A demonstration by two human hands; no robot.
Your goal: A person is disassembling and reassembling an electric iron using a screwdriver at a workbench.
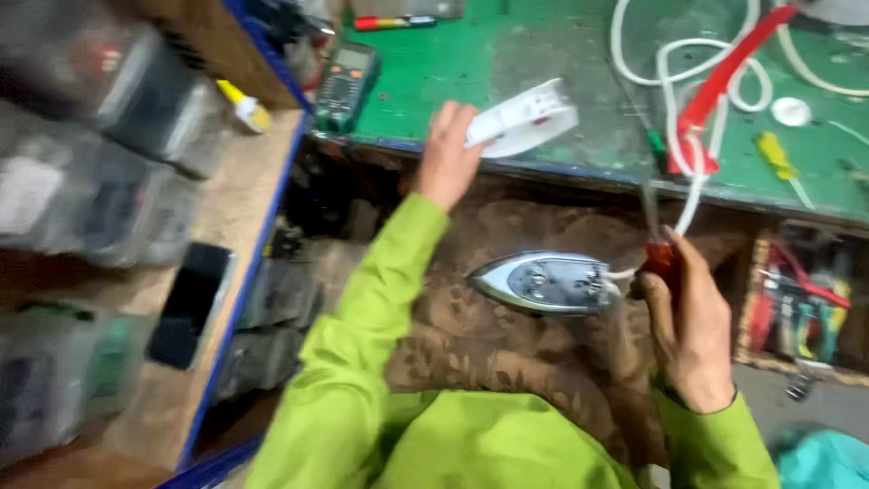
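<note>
Left hand [446,158] grip closed on a white plastic iron housing piece [525,119], flat and tapered, held over the near edge of the green tabletop [543,54]. Right hand [690,330] grip wrapped around a red-handled screwdriver [658,244], thin metal shaft pointing up toward the tabletop edge; blurred. Iron soleplate [546,282]: shiny metal, pointed-oval, screws showing on its face, lying on brown patterned fabric over the lap, just left of the right hand, below the tabletop. White cord [692,195] runs from soleplate rear up onto the tabletop, looping around a red plastic iron handle [724,81]. Yellow-handled screwdriver [780,158] right of that handle. Dark multimeter [346,83] at tabletop's left end. Black phone [190,303] on the wooden shelf, far left of soleplate.
</note>
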